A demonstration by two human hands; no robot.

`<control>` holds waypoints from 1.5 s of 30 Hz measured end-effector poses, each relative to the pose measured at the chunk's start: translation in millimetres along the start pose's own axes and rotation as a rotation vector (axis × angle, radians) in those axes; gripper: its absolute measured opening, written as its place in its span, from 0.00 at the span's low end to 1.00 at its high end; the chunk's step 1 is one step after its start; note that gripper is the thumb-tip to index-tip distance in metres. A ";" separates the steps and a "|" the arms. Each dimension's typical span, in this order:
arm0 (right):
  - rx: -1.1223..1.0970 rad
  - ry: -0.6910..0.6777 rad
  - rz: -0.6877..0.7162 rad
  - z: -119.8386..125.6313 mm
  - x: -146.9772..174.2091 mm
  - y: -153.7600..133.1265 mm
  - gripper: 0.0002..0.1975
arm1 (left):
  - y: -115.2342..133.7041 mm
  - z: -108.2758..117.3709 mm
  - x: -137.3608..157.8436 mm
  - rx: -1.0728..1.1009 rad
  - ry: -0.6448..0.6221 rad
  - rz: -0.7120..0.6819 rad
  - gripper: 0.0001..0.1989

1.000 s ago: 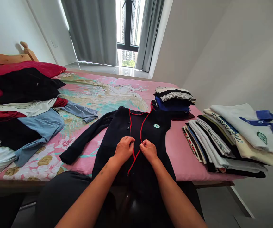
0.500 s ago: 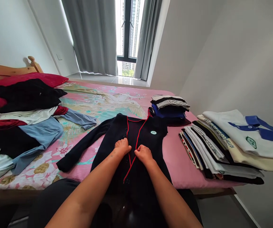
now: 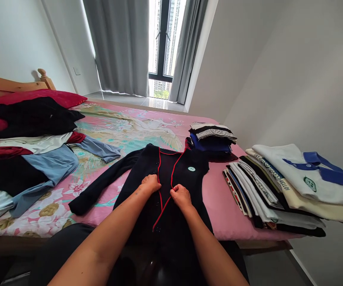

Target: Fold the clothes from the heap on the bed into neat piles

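A black cardigan [image 3: 138, 167] with red trim and a pale round badge lies spread on the bed, front side up. Its left-side sleeve stretches out over the bedspread, and its lower part hangs over the bed's edge toward me. My left hand [image 3: 151, 183] is closed on the cardigan's left front panel, just beside the red edging. Opposite it, my right hand [image 3: 181, 195] pinches the right front edge along the red trim. Between the two hands the front gapes in a narrow V that meets lower down. Both sets of fingertips are partly hidden.
Rumpled clothes [image 3: 40, 159] are heaped at the left of the bed [image 3: 219, 210]. A tall stack of folded shirts [image 3: 266, 190] stands at the right edge. Behind it sits a smaller folded pile [image 3: 213, 139]. A red pillow [image 3: 66, 98] lies by the wooden headboard [image 3: 13, 84].
My hands have moved slightly apart, the left one a little to the left, and the gap between the red edges is a bit wider. The view has shifted slightly.
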State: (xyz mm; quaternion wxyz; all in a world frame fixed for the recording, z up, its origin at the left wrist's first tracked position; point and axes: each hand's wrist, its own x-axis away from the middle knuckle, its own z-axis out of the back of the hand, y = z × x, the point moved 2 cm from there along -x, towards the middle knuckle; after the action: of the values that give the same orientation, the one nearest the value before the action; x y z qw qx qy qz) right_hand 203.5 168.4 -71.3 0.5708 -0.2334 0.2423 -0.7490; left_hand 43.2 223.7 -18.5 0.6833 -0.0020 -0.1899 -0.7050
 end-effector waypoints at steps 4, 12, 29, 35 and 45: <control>0.047 -0.019 -0.009 2.5 -4.1 -6.6 0.09 | 1.7 1.3 -6.2 0.036 -0.002 0.041 0.20; -0.014 0.007 -0.007 5.4 2.1 -2.6 0.07 | -7.8 0.5 4.6 0.148 0.085 0.058 0.15; -0.208 0.025 0.092 -7.3 8.6 -21.7 0.15 | -3.9 -50.0 45.4 0.325 0.232 -0.468 0.19; -0.439 -0.122 0.243 11.2 27.6 -17.7 0.21 | -30.6 -47.7 107.8 0.057 0.223 -0.615 0.30; 0.056 0.254 0.548 72.8 165.8 95.5 0.31 | -128.0 -28.2 158.8 -0.082 0.194 -0.680 0.32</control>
State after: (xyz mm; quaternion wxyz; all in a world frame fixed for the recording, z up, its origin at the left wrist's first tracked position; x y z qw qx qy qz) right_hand 280.2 -21.2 -62.9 0.7229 -0.0481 0.3449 -0.5967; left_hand -83.5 62.5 -37.0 0.4238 0.1009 -0.0853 -0.8961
